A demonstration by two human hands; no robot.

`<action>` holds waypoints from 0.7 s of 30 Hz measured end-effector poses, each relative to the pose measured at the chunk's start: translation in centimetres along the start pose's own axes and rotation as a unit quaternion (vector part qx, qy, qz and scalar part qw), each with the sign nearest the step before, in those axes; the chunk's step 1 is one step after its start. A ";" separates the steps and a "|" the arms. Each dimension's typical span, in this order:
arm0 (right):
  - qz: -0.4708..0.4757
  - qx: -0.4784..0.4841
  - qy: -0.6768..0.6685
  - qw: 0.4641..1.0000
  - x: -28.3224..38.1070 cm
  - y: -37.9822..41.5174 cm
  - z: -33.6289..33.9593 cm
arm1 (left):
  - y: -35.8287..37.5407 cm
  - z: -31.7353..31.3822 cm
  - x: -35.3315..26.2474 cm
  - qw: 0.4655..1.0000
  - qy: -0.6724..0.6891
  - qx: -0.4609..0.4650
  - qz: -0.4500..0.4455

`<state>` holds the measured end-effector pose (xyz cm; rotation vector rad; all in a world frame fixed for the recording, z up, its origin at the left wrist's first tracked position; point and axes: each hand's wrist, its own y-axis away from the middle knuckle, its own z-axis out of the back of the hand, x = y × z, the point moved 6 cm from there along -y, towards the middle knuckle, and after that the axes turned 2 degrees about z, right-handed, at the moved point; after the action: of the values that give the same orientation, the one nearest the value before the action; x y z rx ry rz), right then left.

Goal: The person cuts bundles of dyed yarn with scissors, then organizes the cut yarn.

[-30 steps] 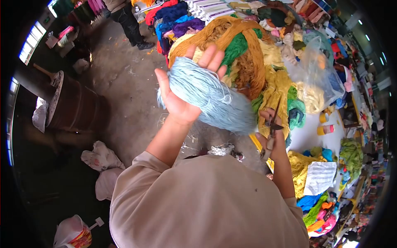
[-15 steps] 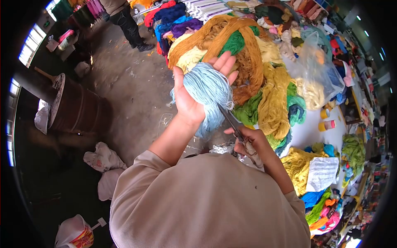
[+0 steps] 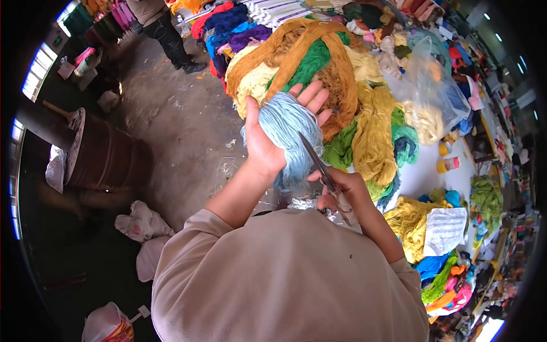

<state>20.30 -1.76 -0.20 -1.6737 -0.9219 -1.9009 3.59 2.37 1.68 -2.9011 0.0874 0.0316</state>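
A thick bundle of light blue yarn lies across the upturned palm of my left hand. Its fingers stretch out past the far side of the bundle, and the thumb stands up at the left. Loose strands hang below the wrist side of the palm. My right hand grips dark metal scissors by the handles, which the fingers partly hide. The blades point up and left, and their tip overlaps the lower right part of the yarn.
Large skeins of orange-brown yarn and mustard yarn cover the table ahead. A clear plastic bag sits farther right, near a paper sheet. On the left stand a rusty barrel and white sacks. A person stands beyond.
The scissor blades have moved up and now overlap more of the yarn. The yarn and my left hand sit slightly lower and farther right in view.
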 end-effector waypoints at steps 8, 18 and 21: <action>0.432 -0.180 0.364 0.805 4.3 -1.7 1.3 | 0.1 0.9 1.1 1.000 -0.001 -0.022 0.021; 0.304 -0.257 -0.041 0.917 2.8 1.4 4.8 | 0.1 0.8 -0.5 1.000 0.006 -0.018 0.021; 0.262 -0.270 -0.174 0.910 3.2 2.6 5.3 | -0.3 1.0 0.2 0.999 -0.014 -0.025 0.039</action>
<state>25.17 0.65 3.70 -2.3374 0.0063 -1.5785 3.79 2.93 0.77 -2.9450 0.1967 0.0903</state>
